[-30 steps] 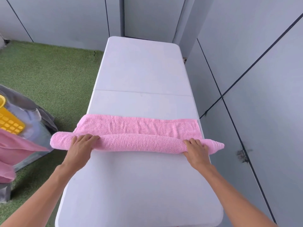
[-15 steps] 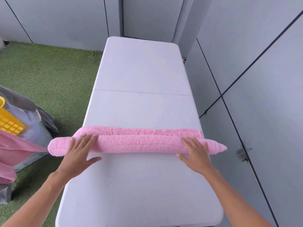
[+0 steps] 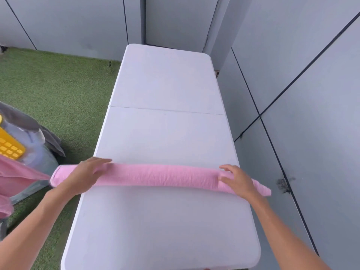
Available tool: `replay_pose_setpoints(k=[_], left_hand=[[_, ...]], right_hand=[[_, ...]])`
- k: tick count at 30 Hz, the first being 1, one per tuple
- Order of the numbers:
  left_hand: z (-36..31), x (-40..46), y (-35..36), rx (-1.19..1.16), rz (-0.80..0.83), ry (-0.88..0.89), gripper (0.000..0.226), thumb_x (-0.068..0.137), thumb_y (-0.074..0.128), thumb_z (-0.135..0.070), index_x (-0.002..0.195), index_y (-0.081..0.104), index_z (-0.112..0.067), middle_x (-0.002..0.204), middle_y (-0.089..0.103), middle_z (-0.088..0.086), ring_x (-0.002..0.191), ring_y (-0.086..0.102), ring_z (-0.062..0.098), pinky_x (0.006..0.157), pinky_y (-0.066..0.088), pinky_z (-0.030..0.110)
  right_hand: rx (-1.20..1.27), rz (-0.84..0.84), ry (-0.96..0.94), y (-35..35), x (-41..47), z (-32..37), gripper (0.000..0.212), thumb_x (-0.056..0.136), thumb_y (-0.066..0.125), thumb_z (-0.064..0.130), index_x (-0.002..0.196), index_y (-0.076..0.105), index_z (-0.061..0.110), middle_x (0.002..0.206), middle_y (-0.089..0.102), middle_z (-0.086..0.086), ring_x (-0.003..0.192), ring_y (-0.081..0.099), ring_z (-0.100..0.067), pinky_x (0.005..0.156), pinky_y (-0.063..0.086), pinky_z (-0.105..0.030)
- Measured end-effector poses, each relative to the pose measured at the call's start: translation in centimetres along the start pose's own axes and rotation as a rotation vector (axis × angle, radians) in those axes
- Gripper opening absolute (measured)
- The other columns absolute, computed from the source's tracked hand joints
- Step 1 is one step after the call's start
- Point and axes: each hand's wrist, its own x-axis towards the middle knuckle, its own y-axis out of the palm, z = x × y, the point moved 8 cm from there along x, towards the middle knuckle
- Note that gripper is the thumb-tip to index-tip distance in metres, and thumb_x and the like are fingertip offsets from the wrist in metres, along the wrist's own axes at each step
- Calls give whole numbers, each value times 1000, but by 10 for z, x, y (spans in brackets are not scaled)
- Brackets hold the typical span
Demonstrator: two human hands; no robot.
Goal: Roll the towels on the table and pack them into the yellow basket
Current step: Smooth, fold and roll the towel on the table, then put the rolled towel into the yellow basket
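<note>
Under both flat hands [image 3: 85, 176] lies the rolled towel [image 3: 159, 175]

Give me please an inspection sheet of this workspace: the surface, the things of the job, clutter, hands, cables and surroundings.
Surface: white folding table, a seam across its middle.
Job's things: pink towel fully rolled into a long roll across the table, both ends past the table edges; yellow basket on the left, partly out of frame.
Clutter: pink cloth and grey cloth beside the basket.
Hands: left hand and right hand rest on the roll, fingers fairly straight.
Cables: nothing seen.
Surroundings: green artificial grass, grey wall panels.
</note>
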Motion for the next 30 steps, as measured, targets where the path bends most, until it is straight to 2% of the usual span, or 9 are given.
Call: replay_pose_setpoints(k=[2,4,6,11,14,18,23,27,30], left_hand=[[-1,-3,-5,62,-158,27,44,90,62,-17,132,54,-30,132,57,7,125,51,31,106,36,50],[1,-7,5,153,-122,20,55,87,66,-34,139,48,-31,139,51,8,131,44,30,109,30,51],[3,-9,12,218,-94,35,67,82,72,-35,142,43,-32,139,51,11,130,44,32,108,31,50],[-12,-11,7,273,-241,-20,54,83,72,-24,133,53,-26,100,63,10,90,61,38,79,48,51],[-35,-18,7,305,-282,-156,43,87,65,-34,126,56,-20,87,63,13,79,62,39,67,46,47],[-79,-26,38,185,-155,-377,39,93,51,-44,122,47,-19,101,64,14,91,62,38,68,38,38],[-139,-28,99,-160,-15,-410,52,88,58,-48,115,38,-8,106,63,21,98,59,42,70,36,38],[-153,-33,120,-309,21,-419,48,89,56,-49,108,33,-11,96,64,13,78,65,40,68,47,38],[-166,-36,129,-419,89,-432,47,87,61,-46,103,33,-11,82,53,0,54,67,30,56,50,35]], right_hand=[[-149,-164,-78,-3,-3,6,43,86,54,50,126,55,34,129,56,9,125,49,-13,107,33,-44],[-306,-50,-86,10,-5,6,56,86,50,59,137,42,38,141,43,11,137,32,-11,114,18,-49],[-413,17,-57,15,-6,1,64,85,54,58,143,31,40,146,37,10,140,25,-11,113,14,-50],[-456,-127,51,10,-7,5,46,94,46,50,135,39,31,122,58,1,119,49,-24,98,29,-43],[-352,-192,242,24,-16,18,39,95,43,48,124,45,23,114,61,-6,107,54,-30,86,38,-42],[-186,-224,321,69,-33,53,41,94,46,49,115,48,14,112,63,-12,104,59,-32,77,42,-39],[123,-25,239,130,-41,101,56,91,53,29,138,34,7,125,52,-20,116,51,-37,96,42,-41],[389,109,229,119,-47,92,56,79,62,25,132,46,17,122,62,-3,107,61,-20,97,47,-36],[387,53,230,95,-54,69,59,82,66,25,137,48,17,130,60,2,116,57,-15,103,42,-33]])
